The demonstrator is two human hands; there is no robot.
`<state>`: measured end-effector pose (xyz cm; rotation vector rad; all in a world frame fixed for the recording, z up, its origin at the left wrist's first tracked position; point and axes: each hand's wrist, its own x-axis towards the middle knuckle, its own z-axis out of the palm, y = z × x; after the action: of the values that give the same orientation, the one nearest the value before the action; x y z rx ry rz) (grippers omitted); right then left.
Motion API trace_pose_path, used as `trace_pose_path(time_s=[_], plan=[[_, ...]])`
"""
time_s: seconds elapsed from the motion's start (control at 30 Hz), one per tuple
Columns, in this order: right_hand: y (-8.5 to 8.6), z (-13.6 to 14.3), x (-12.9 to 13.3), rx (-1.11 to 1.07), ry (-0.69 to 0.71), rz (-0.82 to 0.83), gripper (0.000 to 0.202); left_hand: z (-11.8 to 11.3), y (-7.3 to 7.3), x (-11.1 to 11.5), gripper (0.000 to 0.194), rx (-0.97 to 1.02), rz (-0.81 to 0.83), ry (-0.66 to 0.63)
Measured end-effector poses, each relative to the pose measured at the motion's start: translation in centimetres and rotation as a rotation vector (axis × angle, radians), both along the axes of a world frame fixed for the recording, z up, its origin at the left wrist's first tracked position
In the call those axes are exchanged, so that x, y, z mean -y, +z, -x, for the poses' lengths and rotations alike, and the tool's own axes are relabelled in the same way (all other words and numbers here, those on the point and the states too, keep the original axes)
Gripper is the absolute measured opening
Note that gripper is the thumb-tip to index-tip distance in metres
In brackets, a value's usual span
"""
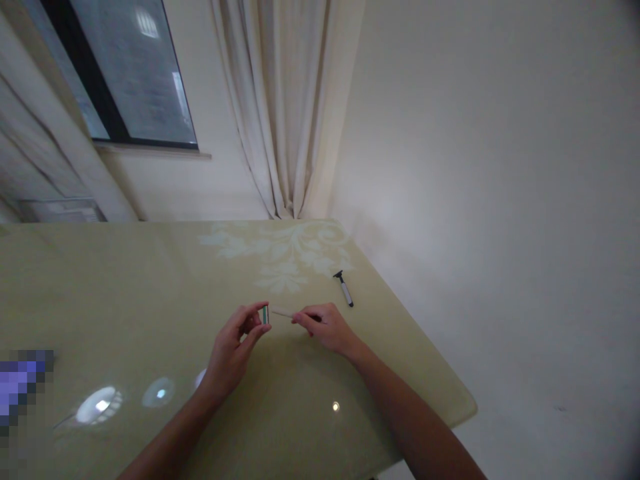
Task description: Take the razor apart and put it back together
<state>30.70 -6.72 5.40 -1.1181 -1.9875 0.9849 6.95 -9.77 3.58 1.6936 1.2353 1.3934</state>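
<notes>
A small, upright rectangular piece striped in green and white (pixel 266 315) is held over the glossy, yellow-green tabletop (pixel 165 287), pinched edge-on between the thumb and fingertips of the left hand (pixel 233 347). Just beside it, a thin, pale, straight stick (pixel 283 313) is gripped at one end by the right hand (pixel 326 327), its free end pointed at the striped piece. The left forearm is extended from the lower left, the right from the lower right; both are cut off by the bottom edge. The right hand's lower fingers are curled and partly hidden. Whether the stick and the piece are touching cannot be told, and the piece's broad face is turned from view. Beyond the right hand, a black-and-grey T-shaped razor (pixel 345 291) is laid on the tabletop. At the left edge, a blue-purple object (pixel 20 383) is blurred into blocks and cut off.
</notes>
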Motion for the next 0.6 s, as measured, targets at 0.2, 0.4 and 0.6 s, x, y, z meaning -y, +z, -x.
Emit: trace_pose_path(time_s=[0.2, 0.4, 0.6], plan=[[0.29, 0.09, 0.3, -0.056, 0.076, 0.057, 0.053, -0.16, 0.32, 0.24, 0.033, -0.012, -0.01, -0.01], [0.05, -0.11, 0.05, -0.03, 0.051, 0.019, 0.054, -0.01, 0.09, 0.13, 0.033, -0.005, -0.02, -0.003], [0.17, 0.08, 0.41, -0.055, 0.121, 0.065, 0.055, -0.05, -0.14, 0.18, 0.032, -0.012, -0.033, -0.026]])
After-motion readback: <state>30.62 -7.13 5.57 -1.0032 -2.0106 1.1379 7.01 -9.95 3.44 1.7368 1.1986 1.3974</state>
